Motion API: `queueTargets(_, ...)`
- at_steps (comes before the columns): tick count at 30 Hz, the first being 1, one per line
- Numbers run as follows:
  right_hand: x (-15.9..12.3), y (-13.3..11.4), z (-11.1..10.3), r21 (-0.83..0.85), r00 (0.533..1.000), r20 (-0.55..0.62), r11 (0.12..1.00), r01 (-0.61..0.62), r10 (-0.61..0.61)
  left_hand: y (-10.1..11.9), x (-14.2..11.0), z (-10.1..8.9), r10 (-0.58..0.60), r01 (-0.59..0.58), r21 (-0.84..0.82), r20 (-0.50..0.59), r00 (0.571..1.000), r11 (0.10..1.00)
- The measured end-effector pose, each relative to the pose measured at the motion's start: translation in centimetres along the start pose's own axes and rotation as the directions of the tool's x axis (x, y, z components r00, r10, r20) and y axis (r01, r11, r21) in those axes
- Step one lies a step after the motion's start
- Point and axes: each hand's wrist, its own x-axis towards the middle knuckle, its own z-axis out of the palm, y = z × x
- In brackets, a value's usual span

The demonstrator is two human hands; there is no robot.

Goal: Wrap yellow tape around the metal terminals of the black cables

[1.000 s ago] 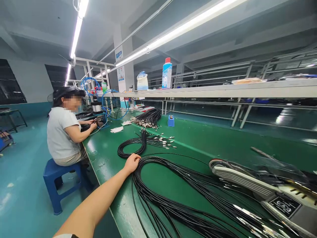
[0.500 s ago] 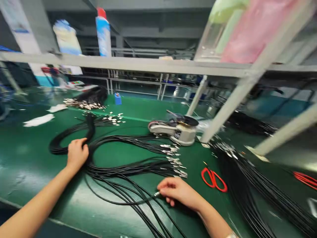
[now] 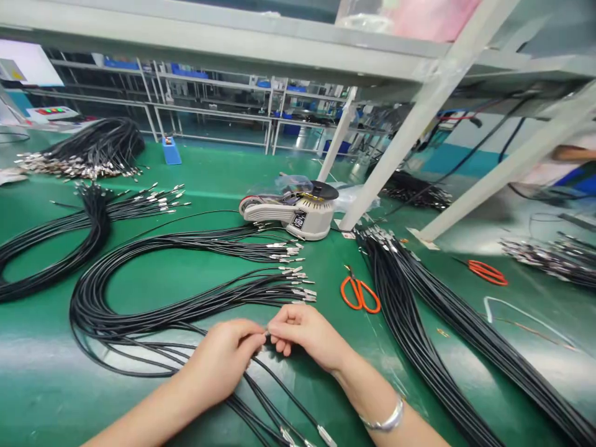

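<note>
My left hand (image 3: 218, 357) and my right hand (image 3: 302, 335) meet low in the middle of the view, their fingertips pinched together on a thin black cable (image 3: 267, 335) with a small metal end. A large loose coil of black cables (image 3: 139, 316) lies just beyond them, its metal-tipped terminals (image 3: 293, 288) fanned out to the right. Other strands trail under my wrists toward the bottom edge. A silver bangle (image 3: 386, 417) circles my right wrist.
Orange scissors (image 3: 359, 295) lie right of my hands, beside a long black cable bundle (image 3: 410, 292). A tape dispenser (image 3: 291, 211) stands behind the coil. Shelf legs (image 3: 386, 155) rise from the green bench (image 3: 37, 347). A co-worker's arm (image 3: 570, 152) shows far right.
The view has swung down and right along the bench. My left hand has left the coil and joined my right hand, which has come in and now pinches the cable end.
</note>
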Motion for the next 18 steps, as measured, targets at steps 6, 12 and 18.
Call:
queueTargets(6, -0.3, -0.3, 0.0, -0.023, 0.999, -0.003, 0.999, 0.048, -0.049, -0.1, 0.0, -0.9, -0.111, 0.149, -0.295, 0.143, 0.984, 0.944)
queueTargets(12, -1.2, -1.1, 0.0, -0.151, 0.99, -0.051, 0.981, 0.122, -0.131, 0.2, 0.1, -1.1, -0.053, 0.052, -0.232, 0.003, 0.999, 0.971)
queueTargets(18, -1.0, -0.6, 0.2, -0.092, 0.986, -0.07, 0.986, 0.142, -0.149, 0.6, 0.2, -0.4, -0.078, 0.063, -0.319, -0.033, 0.996, 0.946)
